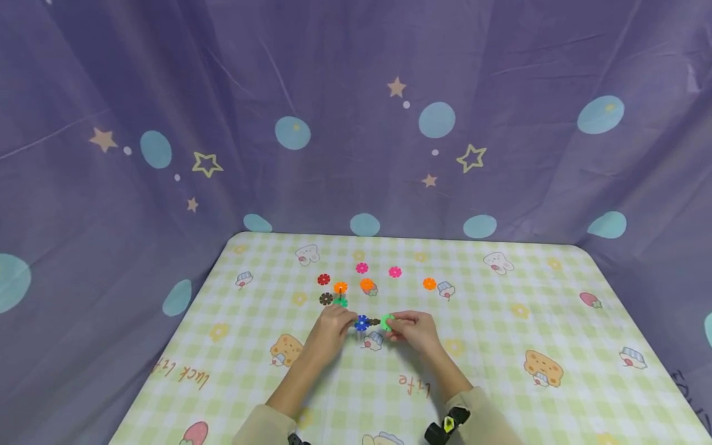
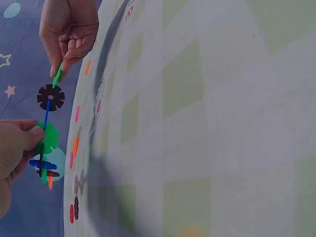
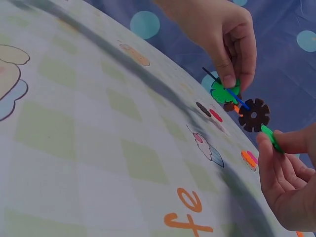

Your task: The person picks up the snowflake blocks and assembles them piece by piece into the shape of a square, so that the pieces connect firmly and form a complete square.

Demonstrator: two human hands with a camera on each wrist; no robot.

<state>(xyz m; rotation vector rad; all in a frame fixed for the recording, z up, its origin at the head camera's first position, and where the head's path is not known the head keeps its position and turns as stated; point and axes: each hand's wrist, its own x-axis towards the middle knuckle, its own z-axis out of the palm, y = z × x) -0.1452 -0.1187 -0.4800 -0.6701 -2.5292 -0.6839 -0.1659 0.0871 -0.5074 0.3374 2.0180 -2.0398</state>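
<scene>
My left hand (image 1: 329,334) pinches a green notched snowflake disc (image 2: 51,138) between thumb and fingers. This disc belongs to a linked chain of discs held above the table. A blue disc (image 1: 362,322) joins it to a dark brown disc (image 3: 254,115) at the chain's right end. On the far side of the left hand hang another blue disc (image 2: 42,164) and an orange disc (image 2: 50,182), among others partly hidden. My right hand (image 1: 418,332) pinches a light green disc (image 1: 387,322), its edge against the brown disc's rim; how deep the slots engage, I cannot tell.
Loose discs lie on the checked tablecloth (image 1: 489,395) beyond the hands: a red disc (image 1: 324,279), a dark brown disc (image 1: 326,298), pink discs (image 1: 395,272) and orange discs (image 1: 430,283). A purple curtain (image 1: 356,173) hangs behind the table.
</scene>
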